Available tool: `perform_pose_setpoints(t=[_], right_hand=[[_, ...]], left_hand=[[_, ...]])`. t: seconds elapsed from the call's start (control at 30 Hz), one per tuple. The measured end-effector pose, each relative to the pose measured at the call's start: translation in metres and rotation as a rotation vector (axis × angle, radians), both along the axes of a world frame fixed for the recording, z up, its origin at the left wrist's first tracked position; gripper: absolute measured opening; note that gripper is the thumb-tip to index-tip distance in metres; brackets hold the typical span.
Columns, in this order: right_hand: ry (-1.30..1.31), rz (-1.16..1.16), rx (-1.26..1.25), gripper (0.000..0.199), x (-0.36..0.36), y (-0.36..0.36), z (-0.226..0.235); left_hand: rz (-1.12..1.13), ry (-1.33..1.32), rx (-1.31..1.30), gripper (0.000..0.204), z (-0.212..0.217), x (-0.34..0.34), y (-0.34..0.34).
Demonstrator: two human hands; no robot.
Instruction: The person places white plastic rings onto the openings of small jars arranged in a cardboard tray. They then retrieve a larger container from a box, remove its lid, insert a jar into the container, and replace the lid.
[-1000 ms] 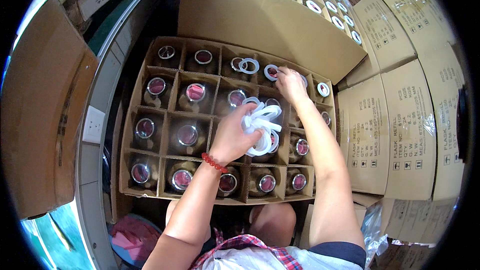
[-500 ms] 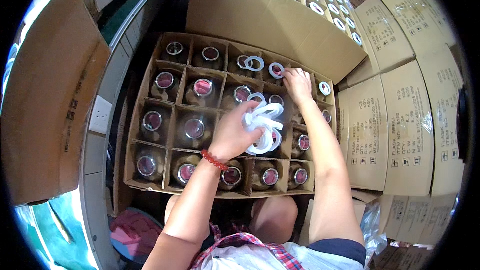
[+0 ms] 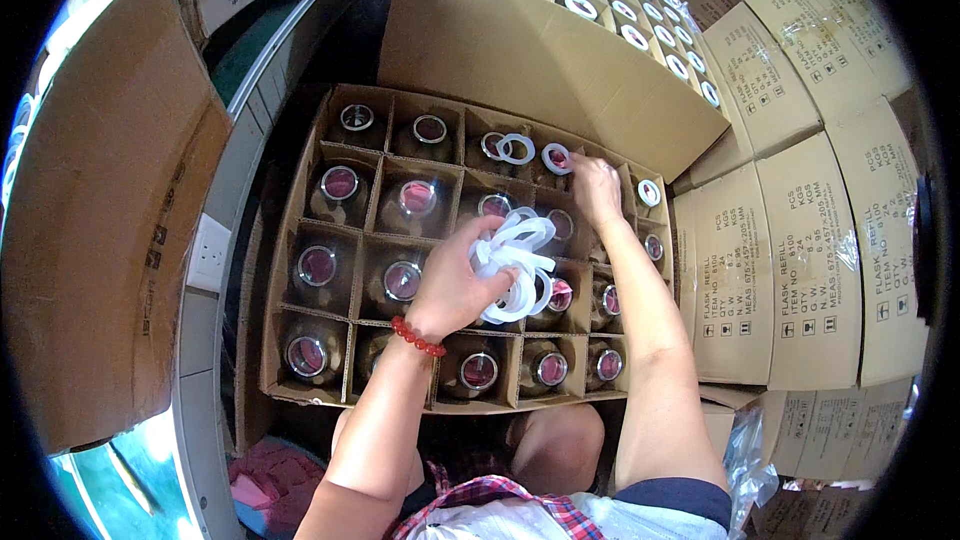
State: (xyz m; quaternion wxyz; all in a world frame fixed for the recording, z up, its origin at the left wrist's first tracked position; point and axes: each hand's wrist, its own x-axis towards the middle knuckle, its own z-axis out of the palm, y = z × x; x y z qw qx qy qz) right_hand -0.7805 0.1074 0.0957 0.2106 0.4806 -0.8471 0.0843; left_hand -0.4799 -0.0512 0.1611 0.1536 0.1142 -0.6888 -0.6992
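Observation:
Several loose white plastic rings [image 3: 525, 232] are bunched in my left hand [image 3: 452, 282], above the middle of an open carton. My right hand [image 3: 597, 190] reaches to the far row, its fingers closed on the edge of a white ring [image 3: 556, 159] at a glass flask's mouth. Just left of it another white ring [image 3: 516, 149] sits off-centre, beside the mouth of a flask [image 3: 493, 145]. At the far right corner a flask wears a ring [image 3: 649, 193]. Other flasks, such as one near the left [image 3: 318, 265], show bare, shiny round mouths.
Cardboard dividers [image 3: 352, 262] part the carton into cells. Behind its raised flap [image 3: 550, 50] stands another carton of ringed flasks [image 3: 634, 37]. Stacked closed boxes [image 3: 800, 260] line the right. A cardboard panel [image 3: 110, 220] and a wall socket [image 3: 209, 252] are at left.
The view has shifted a little, so the carton sits lower in it. My right hand stays at the same far-row ring; my left still holds the bunch.

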Motion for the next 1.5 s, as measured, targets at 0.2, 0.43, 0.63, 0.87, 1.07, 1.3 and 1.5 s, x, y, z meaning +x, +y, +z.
perform_pose_setpoints(t=[0.2,0.43,0.63,0.87,1.07,1.3,1.5], right_hand=[[-0.308,-0.233,-0.237,0.020,0.010,-0.019,0.018],[-0.350,-0.463,-0.025,0.019,-0.001,-0.036,0.022],[-0.400,-0.467,-0.061,0.020,-0.002,-0.038,0.021],[-0.213,-0.415,0.045,0.015,0.003,-0.031,0.015],[-0.120,-0.259,-0.028,0.019,0.012,-0.026,0.003],[-0.132,-0.246,0.238,0.022,0.006,-0.029,0.013],[-0.002,-0.164,0.201,0.021,0.012,-0.041,0.010]], left_hand=[[0.041,-0.009,0.039,0.051,0.003,0.001,-0.003],[0.036,0.009,-0.023,0.054,-0.006,-0.003,-0.001],[0.027,0.003,0.008,0.055,-0.006,-0.001,-0.002],[0.036,0.005,-0.029,0.054,-0.007,-0.002,-0.001],[0.037,-0.001,-0.026,0.054,-0.005,0.000,-0.002],[0.036,0.005,-0.052,0.054,-0.004,-0.001,-0.002],[0.014,-0.008,-0.016,0.055,-0.003,-0.001,-0.002]])
